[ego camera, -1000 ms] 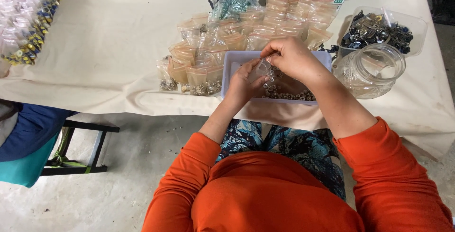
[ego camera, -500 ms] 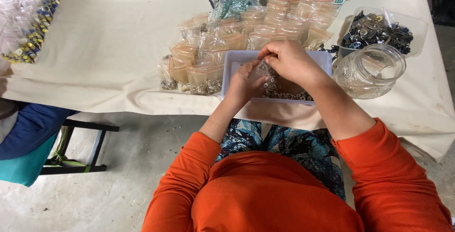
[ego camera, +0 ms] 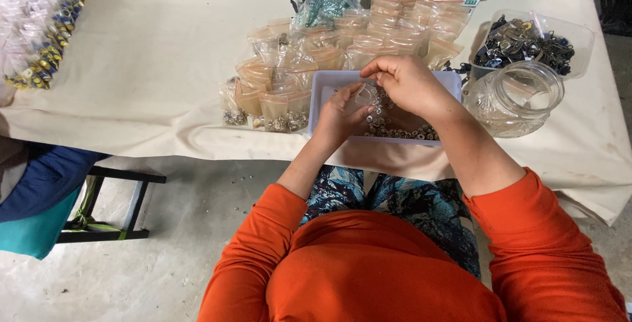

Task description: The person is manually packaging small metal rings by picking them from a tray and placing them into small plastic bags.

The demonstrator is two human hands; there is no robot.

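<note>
— Hands first: where are they?

— Both mine sit over the white tray (ego camera: 329, 85). My left hand (ego camera: 339, 117) pinches a small clear bag (ego camera: 361, 97) between thumb and fingers; my right hand (ego camera: 408, 84) has its fingertips pressed together at the bag's mouth.

— And around them?

— Small metal rings (ego camera: 401, 128) lie in the tray under my right wrist. Filled bags (ego camera: 276, 95) are heaped just left of it on the cloth-covered table (ego camera: 145, 72); a clear jar (ego camera: 517, 98) stands right of it.
</note>
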